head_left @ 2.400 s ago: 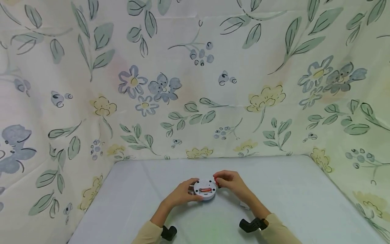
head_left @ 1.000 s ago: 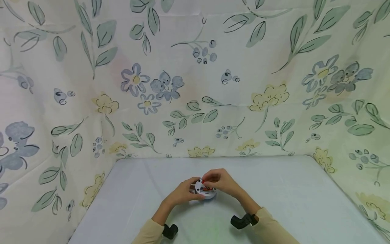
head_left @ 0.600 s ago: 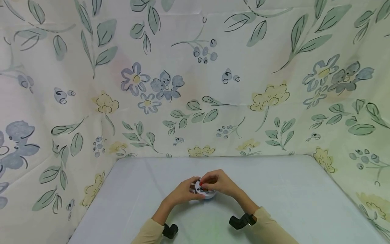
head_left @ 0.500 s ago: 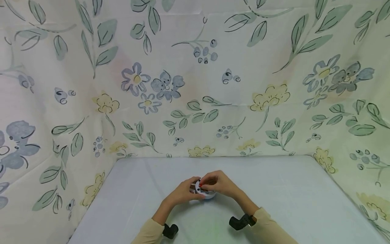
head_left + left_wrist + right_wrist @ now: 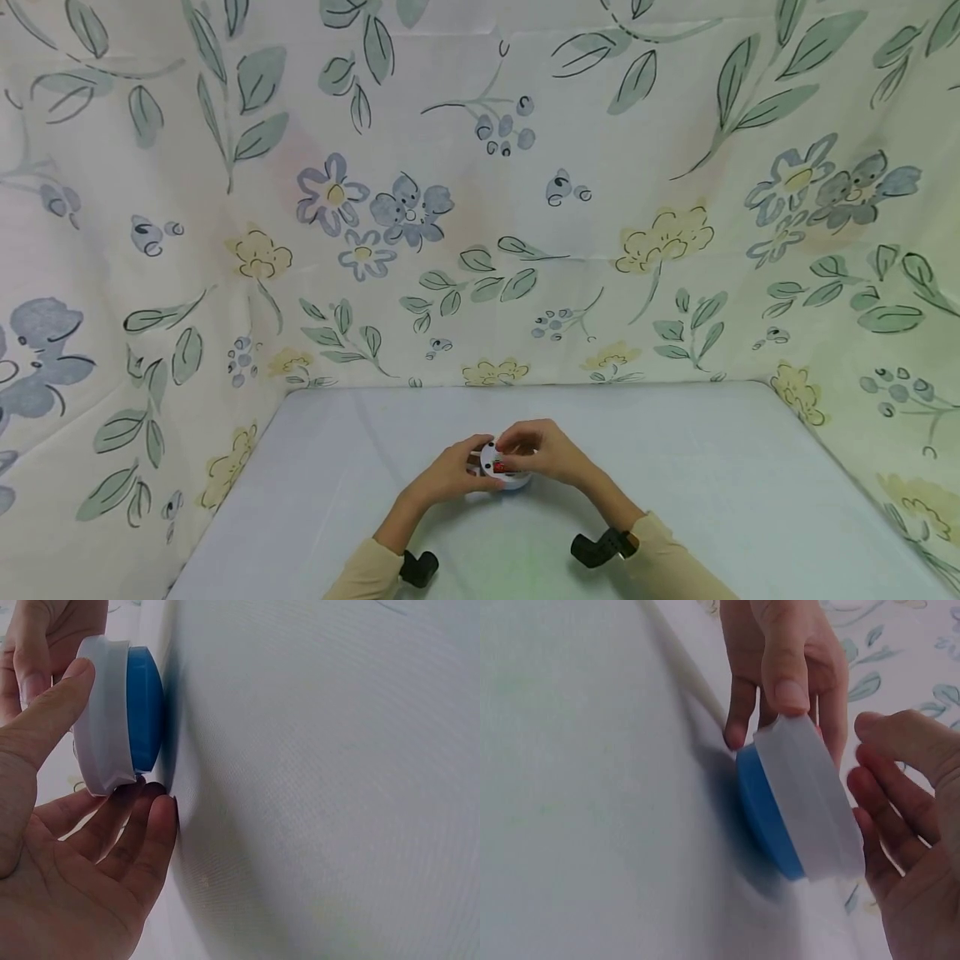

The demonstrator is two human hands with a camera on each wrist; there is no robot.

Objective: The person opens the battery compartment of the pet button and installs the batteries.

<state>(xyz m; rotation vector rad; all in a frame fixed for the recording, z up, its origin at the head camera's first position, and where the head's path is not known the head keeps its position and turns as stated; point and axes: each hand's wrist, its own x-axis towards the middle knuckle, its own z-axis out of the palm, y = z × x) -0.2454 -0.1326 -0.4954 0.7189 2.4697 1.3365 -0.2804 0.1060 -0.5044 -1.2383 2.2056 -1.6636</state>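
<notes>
My left hand (image 5: 444, 477) grips a round white device (image 5: 489, 454) by its rim, thumb on the near side and fingers on the far side. A blue domed part (image 5: 145, 709) faces down in the left wrist view. The white back with its battery compartment is turned up. Over that compartment is my right hand (image 5: 551, 450). Red batteries (image 5: 498, 467) show in the compartment beside the right thumb, partly hidden by the hand. In the right wrist view the right thumb (image 5: 911, 739) and fingertips stand apart at the device's back, with nothing seen between them.
A pale tabletop (image 5: 360, 442) lies under both forearms. Floral cloth (image 5: 480, 250) hangs behind the table and at its sides. Each wrist carries a black camera mount (image 5: 600, 546).
My right hand has come from the device's right side to above its back, bringing a red battery into the compartment. Its fingers have since loosened. The left hand keeps its grip.
</notes>
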